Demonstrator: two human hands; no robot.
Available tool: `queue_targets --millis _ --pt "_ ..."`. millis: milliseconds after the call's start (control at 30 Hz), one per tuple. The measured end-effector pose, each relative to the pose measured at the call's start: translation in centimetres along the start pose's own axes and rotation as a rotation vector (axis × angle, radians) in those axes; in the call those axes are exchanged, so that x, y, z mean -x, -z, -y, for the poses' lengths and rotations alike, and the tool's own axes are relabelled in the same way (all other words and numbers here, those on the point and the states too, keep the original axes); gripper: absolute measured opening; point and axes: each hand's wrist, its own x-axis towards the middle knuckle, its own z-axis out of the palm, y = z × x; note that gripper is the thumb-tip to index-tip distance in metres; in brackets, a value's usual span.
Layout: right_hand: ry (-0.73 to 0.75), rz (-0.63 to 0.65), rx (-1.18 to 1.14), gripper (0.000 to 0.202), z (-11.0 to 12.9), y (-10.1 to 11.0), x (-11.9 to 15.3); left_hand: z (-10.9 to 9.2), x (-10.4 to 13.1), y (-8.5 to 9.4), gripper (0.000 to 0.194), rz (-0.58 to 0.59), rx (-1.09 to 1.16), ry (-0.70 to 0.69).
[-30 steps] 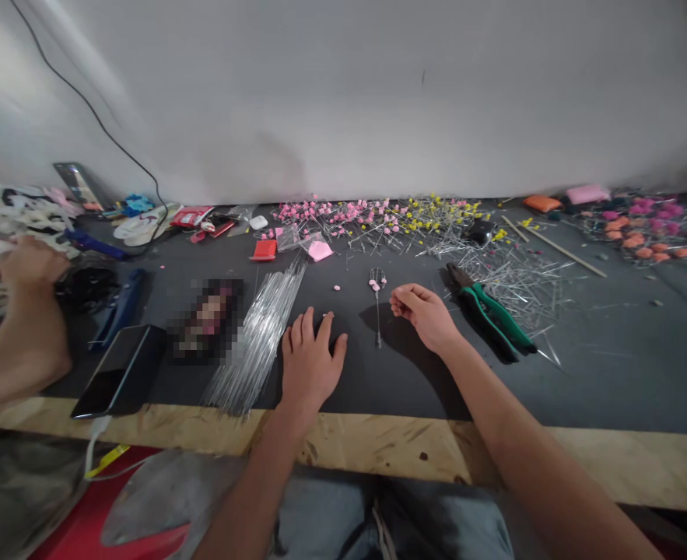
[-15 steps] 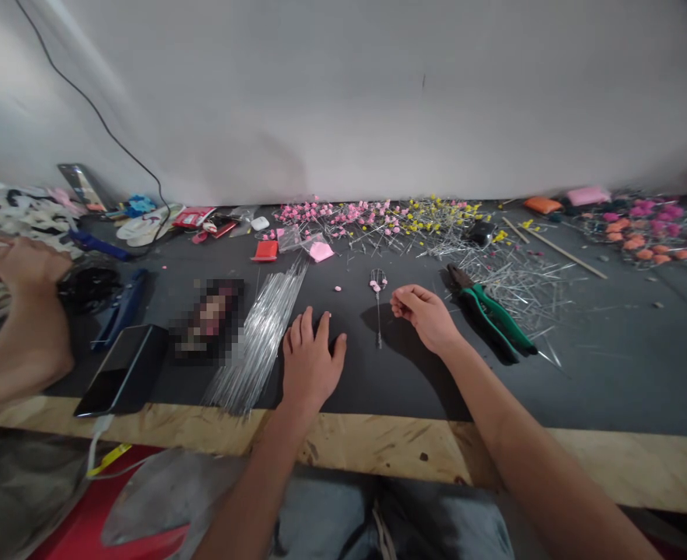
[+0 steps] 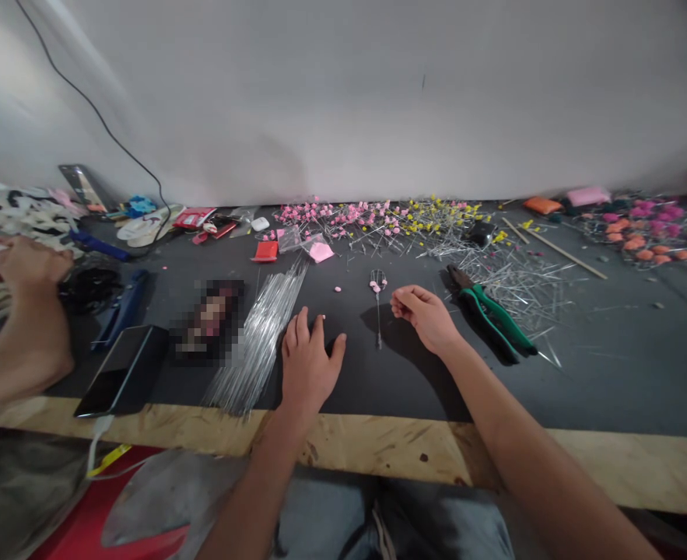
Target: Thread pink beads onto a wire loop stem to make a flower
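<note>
My left hand (image 3: 311, 362) lies palm down on the dark mat with its fingers apart, right of a bundle of thin metal wires (image 3: 261, 330). A tiny pink bit (image 3: 323, 317) shows by its index fingertip, and a small pink clay piece (image 3: 337, 289) lies farther up the mat. Between my hands rests a twisted wire stem (image 3: 379, 319) with a looped top and pink clay lumps (image 3: 376, 287) on it. My right hand (image 3: 422, 315) is closed in a pinch just right of the stem, apart from it; whatever is between its fingertips is hidden.
Green-handled pliers (image 3: 495, 315) lie right of my right hand, beside loose wires (image 3: 530, 284). Pink-tipped stems (image 3: 343, 216) and yellow-tipped stems (image 3: 442, 214) line the wall. A phone (image 3: 115, 373) stands at the left edge, and another person's hand (image 3: 31, 264) works beyond it.
My left hand has slid very slightly left, its index finger shifting beside the tiny pink bit. My right hand and the wire stem stay where they were.
</note>
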Motion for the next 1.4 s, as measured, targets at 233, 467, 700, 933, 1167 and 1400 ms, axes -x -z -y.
queue_targets --millis 233,467,700,933,1167,1400 --pt "0.012 0.002 0.007 0.021 0.0 0.0 0.0 0.6 -0.5 -0.2 0.045 -0.035 0.059 0.039" --pt "0.003 -0.005 -0.006 0.021 -0.1 0.0 -0.2 1.4 -1.7 -0.3 0.033 -0.052 0.122 0.084" --pt "-0.010 -0.009 -0.010 0.019 0.0 0.0 -0.2 1.4 -3.2 -0.1 0.023 -0.018 0.126 0.098" --pt "-0.011 -0.011 -0.014 0.021 -0.2 0.1 -0.3 1.6 -4.3 -0.5 0.018 -0.012 0.250 0.062" --pt "-0.002 0.014 -0.023 0.020 -0.1 0.1 -0.2 -0.3 -5.1 0.1 0.019 0.081 0.687 0.175" --pt "0.050 0.083 0.019 0.016 0.3 0.0 0.4 -4.1 -5.8 -0.2 0.026 0.272 1.475 0.334"
